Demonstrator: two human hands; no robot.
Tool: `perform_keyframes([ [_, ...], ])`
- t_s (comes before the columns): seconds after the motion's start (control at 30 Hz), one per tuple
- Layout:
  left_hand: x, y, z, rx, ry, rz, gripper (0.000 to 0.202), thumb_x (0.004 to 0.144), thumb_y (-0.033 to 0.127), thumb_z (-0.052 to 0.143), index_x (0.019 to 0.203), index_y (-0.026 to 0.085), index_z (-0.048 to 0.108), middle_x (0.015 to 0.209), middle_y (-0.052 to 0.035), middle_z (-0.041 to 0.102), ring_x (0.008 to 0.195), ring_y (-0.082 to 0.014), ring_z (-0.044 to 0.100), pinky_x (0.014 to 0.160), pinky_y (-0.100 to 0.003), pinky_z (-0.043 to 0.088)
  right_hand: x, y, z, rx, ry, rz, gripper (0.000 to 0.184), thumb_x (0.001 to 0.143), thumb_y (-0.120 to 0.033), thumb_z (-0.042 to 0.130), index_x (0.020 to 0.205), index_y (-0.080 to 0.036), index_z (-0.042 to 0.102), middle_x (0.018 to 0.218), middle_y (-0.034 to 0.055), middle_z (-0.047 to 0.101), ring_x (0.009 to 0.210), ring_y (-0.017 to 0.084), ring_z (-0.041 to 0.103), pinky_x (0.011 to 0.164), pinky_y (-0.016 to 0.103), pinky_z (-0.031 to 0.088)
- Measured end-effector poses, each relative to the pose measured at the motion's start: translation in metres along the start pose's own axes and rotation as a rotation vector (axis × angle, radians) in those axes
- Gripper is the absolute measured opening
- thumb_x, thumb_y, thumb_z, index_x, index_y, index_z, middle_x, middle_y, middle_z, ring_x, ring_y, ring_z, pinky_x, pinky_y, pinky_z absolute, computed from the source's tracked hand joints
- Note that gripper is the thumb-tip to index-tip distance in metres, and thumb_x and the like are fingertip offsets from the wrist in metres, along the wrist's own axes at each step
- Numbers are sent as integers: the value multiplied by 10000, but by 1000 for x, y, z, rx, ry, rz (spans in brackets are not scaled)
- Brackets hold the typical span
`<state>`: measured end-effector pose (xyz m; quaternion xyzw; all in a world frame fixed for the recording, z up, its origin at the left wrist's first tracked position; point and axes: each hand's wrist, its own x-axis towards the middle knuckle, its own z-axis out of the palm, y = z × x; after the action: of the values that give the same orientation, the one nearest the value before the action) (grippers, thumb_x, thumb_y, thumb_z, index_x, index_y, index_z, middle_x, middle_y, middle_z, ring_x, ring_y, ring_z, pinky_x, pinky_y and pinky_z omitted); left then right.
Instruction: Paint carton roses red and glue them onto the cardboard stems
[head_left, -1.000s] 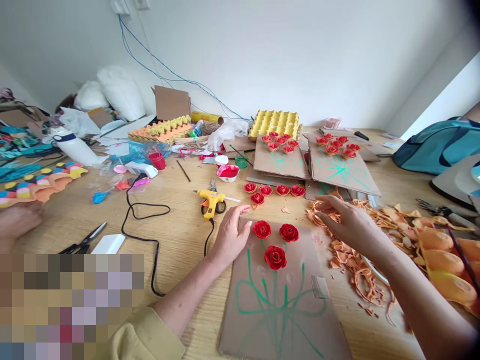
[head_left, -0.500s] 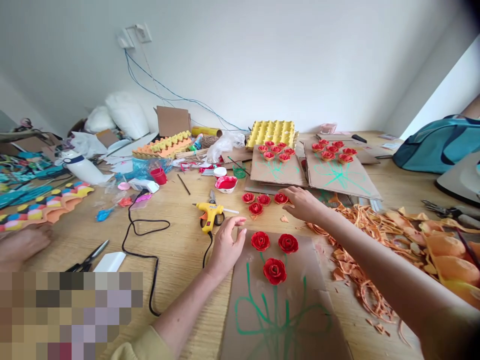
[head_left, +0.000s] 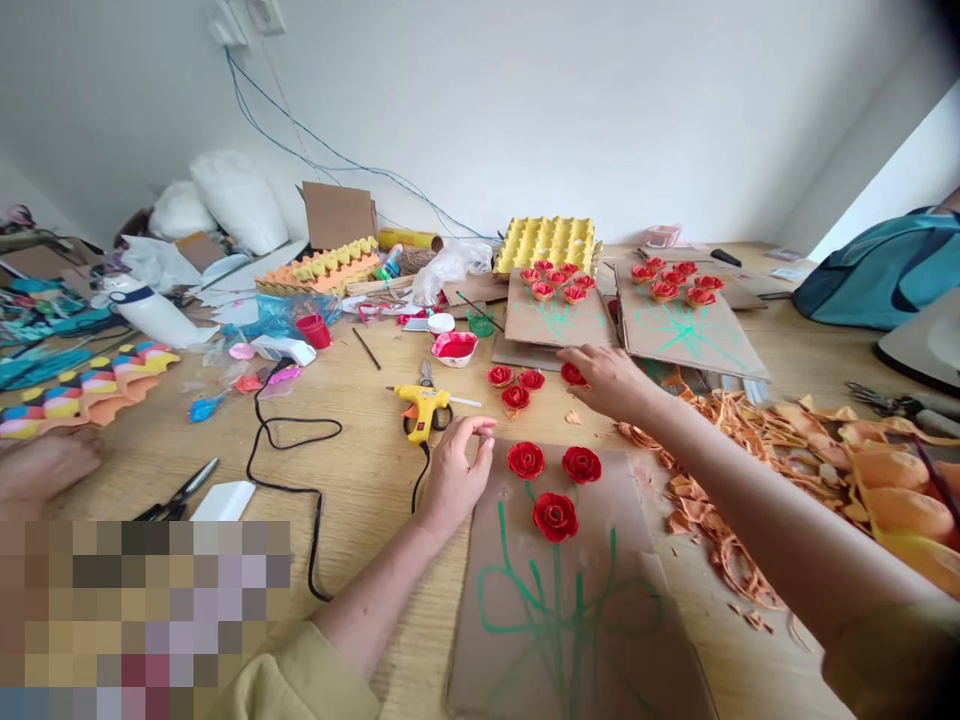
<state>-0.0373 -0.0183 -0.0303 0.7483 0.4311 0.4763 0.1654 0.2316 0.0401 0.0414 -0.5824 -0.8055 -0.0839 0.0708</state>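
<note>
My right hand (head_left: pixel 609 382) reaches past the far edge of the cardboard sheet, its fingers closed around a red craft rose (head_left: pixel 574 374) that they partly cover. Several similar roses (head_left: pixel 515 397) lie on the table just left of it. My left hand (head_left: pixel 459 468) is by the sheet's upper left edge, fingers curved, thumb apart, holding nothing. The cardboard sheet (head_left: pixel 525 660) in front of me has green painted stems and a bow, with three red roses (head_left: pixel 555 517) on its upper part. Near my left hand lies a yellow glue gun (head_left: pixel 424 410) with its black cord.
Two more cardboard sheets with roses (head_left: pixel 679 340) lie behind. Orange scraps (head_left: pixel 739 470) cover the right side. Red paint sits in a small dish (head_left: pixel 454 348). Scissors (head_left: pixel 177 496) and a white block (head_left: pixel 223 501) are left. Another person's hand (head_left: pixel 56 465) rests at far left.
My right hand's fingers have come from beside the rightmost loose rose to over it, and now close around it. My left hand has stayed nearly in place. The view has tilted slightly.
</note>
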Motion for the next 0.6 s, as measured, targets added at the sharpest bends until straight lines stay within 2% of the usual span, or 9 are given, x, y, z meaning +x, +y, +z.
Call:
perform_keyframes([
  [0.07,0,-1,0,1,-6,-9,225,896,88,551,1073,202,631,981,-46,690,941,-184,661,930,-343,524,-27,1,-19,34,33,8,531,978,-367,631,1449,-164,493,1308,148,643,1155,297,661,998,486,519],
  [0.2,0,-4,2,2,-10,-5,240,889,83,547,1084,197,628,994,-47,691,952,-184,663,936,-342,522,-96,-7,-40,99,67,7,527,983,-464,584,1439,-223,477,1265,121,664,1091,299,683,945,457,528],
  [0.3,0,-4,2,15,7,13,259,873,67,540,1079,198,627,998,-47,694,942,-183,671,929,-339,529,-142,-18,-34,254,86,-65,477,984,-462,586,1400,-249,488,1213,100,686,1071,282,690,912,434,537],
  [0.37,0,-3,3,27,8,12,257,878,73,539,1081,203,626,1000,-46,696,936,-182,674,919,-337,533,-162,-27,-24,251,45,-82,474,968,-437,617,1391,-268,484,1194,90,695,1044,285,697,872,438,543],
  [0.47,0,-3,4,33,-2,19,252,882,75,540,1082,206,621,995,-44,699,927,-180,676,911,-338,538,-178,-39,-10,248,10,-90,495,947,-359,645,1401,-272,469,1192,85,700,999,281,705,832,438,546],
  [0.6,-1,-3,4,45,-8,20,256,884,72,543,1086,209,616,974,-41,694,937,-185,676,927,-348,536,-183,-46,0,271,-10,-101,524,931,-290,654,1421,-271,468,1214,89,699,1015,286,701,844,440,552],
])
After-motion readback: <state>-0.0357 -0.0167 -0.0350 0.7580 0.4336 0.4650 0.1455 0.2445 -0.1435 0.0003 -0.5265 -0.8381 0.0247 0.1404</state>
